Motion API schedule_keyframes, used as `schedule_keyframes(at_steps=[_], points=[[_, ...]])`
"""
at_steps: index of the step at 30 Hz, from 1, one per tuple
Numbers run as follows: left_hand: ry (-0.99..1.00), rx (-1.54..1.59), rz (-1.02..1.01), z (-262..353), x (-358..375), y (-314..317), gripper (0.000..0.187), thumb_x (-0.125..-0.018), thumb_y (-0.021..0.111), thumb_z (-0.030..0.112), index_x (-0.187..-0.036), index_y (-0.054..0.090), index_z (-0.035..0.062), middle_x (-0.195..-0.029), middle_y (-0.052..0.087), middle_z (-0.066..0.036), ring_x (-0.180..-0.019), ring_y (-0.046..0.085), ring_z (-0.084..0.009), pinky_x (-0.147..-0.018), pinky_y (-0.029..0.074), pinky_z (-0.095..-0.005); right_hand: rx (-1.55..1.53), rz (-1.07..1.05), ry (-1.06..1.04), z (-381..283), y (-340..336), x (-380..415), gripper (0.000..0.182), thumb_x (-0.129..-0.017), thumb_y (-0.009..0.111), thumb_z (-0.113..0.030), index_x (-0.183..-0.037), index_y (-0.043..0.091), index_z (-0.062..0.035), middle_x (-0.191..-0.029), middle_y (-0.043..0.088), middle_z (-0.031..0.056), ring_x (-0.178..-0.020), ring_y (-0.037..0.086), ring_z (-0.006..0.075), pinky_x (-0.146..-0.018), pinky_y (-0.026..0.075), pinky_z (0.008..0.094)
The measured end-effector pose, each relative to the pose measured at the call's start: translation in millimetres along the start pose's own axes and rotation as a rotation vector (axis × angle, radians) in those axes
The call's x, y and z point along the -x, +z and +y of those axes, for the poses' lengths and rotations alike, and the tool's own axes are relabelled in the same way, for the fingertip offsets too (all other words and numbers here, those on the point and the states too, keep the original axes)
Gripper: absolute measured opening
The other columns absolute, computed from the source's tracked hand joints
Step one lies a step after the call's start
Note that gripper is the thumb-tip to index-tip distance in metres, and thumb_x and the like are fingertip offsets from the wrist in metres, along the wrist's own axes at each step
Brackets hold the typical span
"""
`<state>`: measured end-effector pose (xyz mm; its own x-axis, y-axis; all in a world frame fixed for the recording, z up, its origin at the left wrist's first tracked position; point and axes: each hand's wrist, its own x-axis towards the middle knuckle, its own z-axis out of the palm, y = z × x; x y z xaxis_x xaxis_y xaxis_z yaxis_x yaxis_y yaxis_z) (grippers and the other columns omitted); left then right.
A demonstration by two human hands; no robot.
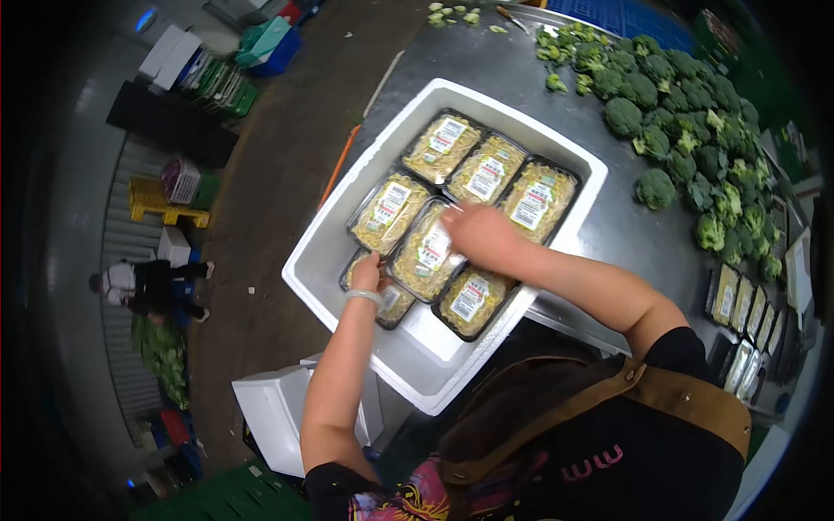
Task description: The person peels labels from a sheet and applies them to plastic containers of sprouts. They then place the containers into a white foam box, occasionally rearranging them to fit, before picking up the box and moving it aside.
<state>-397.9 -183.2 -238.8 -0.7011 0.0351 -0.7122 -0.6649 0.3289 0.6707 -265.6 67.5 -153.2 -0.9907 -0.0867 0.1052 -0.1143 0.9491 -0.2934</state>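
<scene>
Several wrapped black trays of pale sprouts with white labels lie in a white foam box (297,267). My right hand (483,233) is on the upper right part of the middle tray (426,254); its fingers are blurred. At the left, my left hand (367,273) has its fingers bent together at the edge of a lower tray (393,304), partly beneath the middle one. A bracelet circles that wrist. Another tray (470,302) sits at the lower right, under my right forearm.
The box stands on a metal table (573,122) bearing a broccoli heap (686,113) and a knife (512,19). More packed trays (744,300) are at the right. White foam boxes (276,408) stand lower left. A person (148,286) is on the far-left floor.
</scene>
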Motion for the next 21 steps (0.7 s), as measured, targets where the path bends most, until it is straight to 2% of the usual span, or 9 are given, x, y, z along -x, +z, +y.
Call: schedule_keyframes(at_steps=[3,7,10,12,13,15,17,19,21], points=[[0.022,-0.036,0.008,1,-4,-3,0.029,-0.093,0.057,0.034,-0.096,0.061,0.0057,-0.076,0.060,-0.003,-0.061,0.056,-0.0136,-0.052,0.053,-0.0306,0.067,-0.124,-0.261,-2,62,4,0.042,-0.077,0.067,-0.024,-0.118,0.063,-0.0150,-0.135,0.051,0.0061,-0.127,0.045,0.0299,-0.094,0.042,0.0518],[0.069,-0.012,-0.178,0,-11,-28,0.032,-0.090,0.061,0.038,-0.102,0.063,0.0083,-0.088,0.065,-0.002,-0.069,0.059,-0.0128,-0.059,0.049,-0.0260,0.052,-0.219,-0.148,0,40,8,0.045,-0.071,0.072,-0.029,-0.113,0.065,-0.0147,-0.112,0.058,0.0069,-0.111,0.054,0.0288,-0.086,0.048,0.0415],[0.084,0.113,-0.027,-3,9,-45,0.042,-0.087,0.061,0.047,-0.108,0.058,0.0100,-0.101,0.052,-0.002,-0.084,0.048,-0.0188,-0.072,0.044,-0.0309,-0.393,0.394,-0.303,35,-19,87,0.044,-0.073,0.073,-0.032,-0.110,0.063,-0.0111,-0.113,0.057,0.0105,-0.110,0.053,0.0303,-0.094,0.043,0.0412],[-0.108,0.200,-0.062,2,42,-27,0.047,-0.088,0.061,0.047,-0.115,0.055,0.0094,-0.103,0.051,-0.003,-0.086,0.047,-0.0197,-0.075,0.044,-0.0332,-0.615,0.421,0.092,86,-31,165,0.040,-0.078,0.068,-0.015,-0.116,0.058,-0.0061,-0.115,0.057,0.0121,-0.114,0.050,0.0303,-0.098,0.041,0.0411],[-0.151,0.203,-0.119,0,44,-20,0.050,-0.087,0.061,0.047,-0.118,0.053,0.0089,-0.107,0.051,-0.004,-0.090,0.048,-0.0211,-0.078,0.044,-0.0355,-0.641,0.672,0.212,122,-12,219,0.035,-0.081,0.063,-0.012,-0.115,0.057,-0.0044,-0.118,0.058,0.0110,-0.112,0.053,0.0269,-0.095,0.043,0.0391],[-0.234,0.231,-0.210,-5,52,-8,0.056,-0.086,0.062,0.047,-0.124,0.050,0.0080,-0.114,0.051,-0.007,-0.096,0.050,-0.0238,-0.082,0.044,-0.0402,-1.181,1.070,0.924,176,21,339,0.039,-0.083,0.063,-0.010,-0.120,0.053,-0.0050,-0.118,0.058,0.0097,-0.101,0.058,0.0224,-0.086,0.049,0.0367],[-0.178,0.244,-0.238,-5,48,7,0.074,-0.083,0.064,0.049,-0.133,0.038,0.0026,-0.127,0.044,-0.010,-0.112,0.046,-0.0267,-0.094,0.039,-0.0445,-0.427,1.398,1.540,240,90,480,0.039,-0.085,0.065,-0.013,-0.117,0.049,0.0000,-0.100,0.061,0.0128,-0.087,0.060,0.0233,-0.078,0.051,0.0353],[-0.153,0.258,-0.237,-4,35,19,0.083,-0.080,0.066,0.050,-0.140,0.034,0.0021,-0.137,0.041,-0.012,-0.122,0.045,-0.0291,-0.101,0.036,-0.0483,-1.030,1.480,1.960,236,52,570,0.051,-0.081,0.073,-0.030,-0.114,0.050,0.0005,-0.099,0.059,0.0115,-0.083,0.057,0.0231,-0.073,0.053,0.0386],[-0.118,0.348,-0.308,-6,36,26,0.078,-0.081,0.066,0.049,-0.139,0.039,0.0052,-0.139,0.042,-0.012,-0.124,0.044,-0.0304,-0.103,0.035,-0.0499,-0.841,1.672,2.087,245,43,589,0.051,-0.079,0.075,-0.027,-0.113,0.052,0.0038,-0.119,0.052,0.0185,-0.095,0.054,0.0274,-0.060,0.049,0.0406]])
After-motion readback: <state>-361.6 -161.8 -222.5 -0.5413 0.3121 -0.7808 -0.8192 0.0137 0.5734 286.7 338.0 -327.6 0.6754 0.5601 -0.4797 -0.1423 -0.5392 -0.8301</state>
